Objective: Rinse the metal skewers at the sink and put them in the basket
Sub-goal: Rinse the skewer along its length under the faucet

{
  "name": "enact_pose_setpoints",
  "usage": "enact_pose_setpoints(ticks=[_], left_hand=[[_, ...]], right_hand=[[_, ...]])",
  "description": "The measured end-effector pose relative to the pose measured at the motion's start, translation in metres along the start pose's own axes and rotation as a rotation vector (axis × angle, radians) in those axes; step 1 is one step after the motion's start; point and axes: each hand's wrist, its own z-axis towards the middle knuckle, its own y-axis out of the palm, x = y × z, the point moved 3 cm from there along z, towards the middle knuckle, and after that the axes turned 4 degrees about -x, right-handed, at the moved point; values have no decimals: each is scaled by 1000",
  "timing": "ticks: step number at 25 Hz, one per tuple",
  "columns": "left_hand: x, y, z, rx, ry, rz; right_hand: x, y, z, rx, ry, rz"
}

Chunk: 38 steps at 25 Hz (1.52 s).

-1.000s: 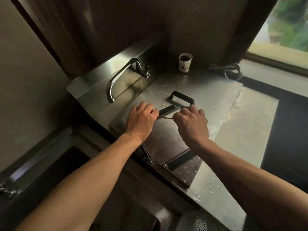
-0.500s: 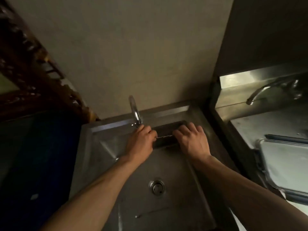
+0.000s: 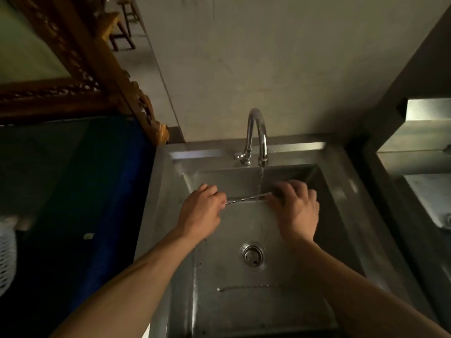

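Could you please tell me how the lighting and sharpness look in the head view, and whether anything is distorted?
Head view: dim and warm overall; the faucet and sink rim catch soft glare; the hands and held skewer are reasonably sharp, the left side nearly black; wide-angle bending stretches the forearms and tilts the edges.
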Motion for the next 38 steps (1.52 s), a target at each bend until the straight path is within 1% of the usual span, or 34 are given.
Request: enact_pose_setpoints(ticks=[1,3,4,5,8,11,14,22,25,28,30,32,35,38], left_hand=[[-4,6,-1,-4,-13,-11],[-10,20,-3,-14,-38,-26],[-12,28,-4,-22,-49,-29],[-15,34,-6,-27,-58,-30],[-26,47,-9,-27,-74,-34],[-38,50,-7,-17,-94,-14],[-46,49,-4,-6,-81,-5],[-52,44,5,29,-77,32],[-52,41,7,36,-87,34],[-51,39,8,38,-93,51],[-51,39,7,32,-88,56],[-50,39,7,37,-77,68],[-47,38,9,49,-61,85],[-45,39,12,53,-62,93]], right_hand=[[7,8,0,-68,170,174],[14,28,0,-223,472,656],[15,37,-2,-245,577,846],[15,44,-3,-233,652,954],[17,64,0,-202,794,1144],[14,79,6,-278,836,1296],[12,85,15,-320,819,1341],[5,84,32,-326,820,1344],[2,85,37,-314,821,1313],[1,86,39,-281,838,1208],[1,87,41,-319,805,1154],[0,88,41,-353,798,1181],[3,87,42,-315,830,1193],[2,85,45,-372,754,1195]])
